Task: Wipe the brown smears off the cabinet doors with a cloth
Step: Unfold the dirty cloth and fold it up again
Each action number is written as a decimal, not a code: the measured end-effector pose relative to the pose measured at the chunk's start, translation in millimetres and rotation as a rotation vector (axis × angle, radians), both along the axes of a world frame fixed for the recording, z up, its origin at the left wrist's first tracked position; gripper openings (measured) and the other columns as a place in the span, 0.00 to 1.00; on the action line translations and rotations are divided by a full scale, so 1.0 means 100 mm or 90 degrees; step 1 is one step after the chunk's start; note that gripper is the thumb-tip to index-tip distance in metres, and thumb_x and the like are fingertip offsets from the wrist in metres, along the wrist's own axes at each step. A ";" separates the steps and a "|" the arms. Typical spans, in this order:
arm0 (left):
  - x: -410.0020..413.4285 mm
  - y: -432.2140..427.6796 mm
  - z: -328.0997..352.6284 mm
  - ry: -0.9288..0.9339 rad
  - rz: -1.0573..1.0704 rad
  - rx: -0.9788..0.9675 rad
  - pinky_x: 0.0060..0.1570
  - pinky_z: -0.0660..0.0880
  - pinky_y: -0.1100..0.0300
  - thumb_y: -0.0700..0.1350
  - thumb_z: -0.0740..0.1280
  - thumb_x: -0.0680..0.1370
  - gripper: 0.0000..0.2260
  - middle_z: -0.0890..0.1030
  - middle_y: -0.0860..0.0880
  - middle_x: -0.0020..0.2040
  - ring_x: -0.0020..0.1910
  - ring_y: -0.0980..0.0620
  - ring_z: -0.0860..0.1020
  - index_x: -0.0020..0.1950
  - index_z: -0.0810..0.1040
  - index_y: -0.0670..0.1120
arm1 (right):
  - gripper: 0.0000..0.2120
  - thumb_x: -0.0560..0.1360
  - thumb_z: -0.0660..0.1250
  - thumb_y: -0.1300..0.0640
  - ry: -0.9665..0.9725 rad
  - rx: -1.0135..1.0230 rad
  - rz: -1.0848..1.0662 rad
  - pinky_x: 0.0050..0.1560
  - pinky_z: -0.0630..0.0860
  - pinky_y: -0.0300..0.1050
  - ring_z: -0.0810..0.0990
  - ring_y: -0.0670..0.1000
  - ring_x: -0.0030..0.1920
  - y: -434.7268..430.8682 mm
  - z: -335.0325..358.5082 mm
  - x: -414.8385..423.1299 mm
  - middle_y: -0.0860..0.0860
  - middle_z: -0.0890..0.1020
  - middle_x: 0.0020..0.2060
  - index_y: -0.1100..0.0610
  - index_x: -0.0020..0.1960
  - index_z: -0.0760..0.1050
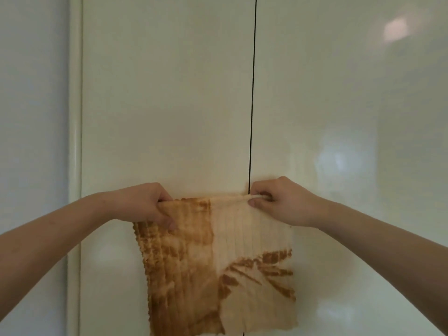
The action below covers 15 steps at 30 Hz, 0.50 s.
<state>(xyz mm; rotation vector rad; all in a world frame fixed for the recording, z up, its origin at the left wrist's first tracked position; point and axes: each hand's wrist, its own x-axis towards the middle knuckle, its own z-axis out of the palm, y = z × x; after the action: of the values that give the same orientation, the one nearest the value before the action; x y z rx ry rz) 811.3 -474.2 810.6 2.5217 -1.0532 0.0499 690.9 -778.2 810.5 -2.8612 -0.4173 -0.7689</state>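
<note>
Cloth (218,258): a ribbed pale square, held up flat before the cabinet doors, hanging from its top edge; its lower edge reaches nearly to the bottom of the view.
Stains: brown patches soak the cloth's left half and fan across its lower right part.
Left hand (145,204): grip pinching the top left corner, thumb in front, fingers curled behind.
Right hand (281,202): grip pinching the top right corner, where the fabric bunches into a roll.
Left door (167,93): glossy cream, no brown marks seen on its visible face.
Right door (339,105): the same gloss, with soft window reflections.
Seam (253,93): a thin dark gap between the doors, running down behind the cloth.
Frame post (75,117): rounded edge left of the doors.
Open room: broad bare door above the hands.
Writing: none readable.
</note>
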 end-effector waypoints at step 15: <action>-0.33 0.22 1.93 0.114 -0.066 -0.035 0.41 0.76 0.58 0.44 0.77 0.74 0.11 0.85 0.47 0.40 0.40 0.52 0.83 0.46 0.76 0.43 | 0.08 0.70 0.77 0.48 0.105 -0.155 -0.196 0.47 0.79 0.48 0.80 0.46 0.41 0.09 1.95 -0.38 0.44 0.82 0.38 0.49 0.44 0.81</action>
<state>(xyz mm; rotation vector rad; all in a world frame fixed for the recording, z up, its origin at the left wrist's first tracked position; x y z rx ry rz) 778.3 -451.8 1003.3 2.3687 -1.0912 -0.1717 652.8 -768.9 1005.0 -3.2347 -0.0506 -0.5495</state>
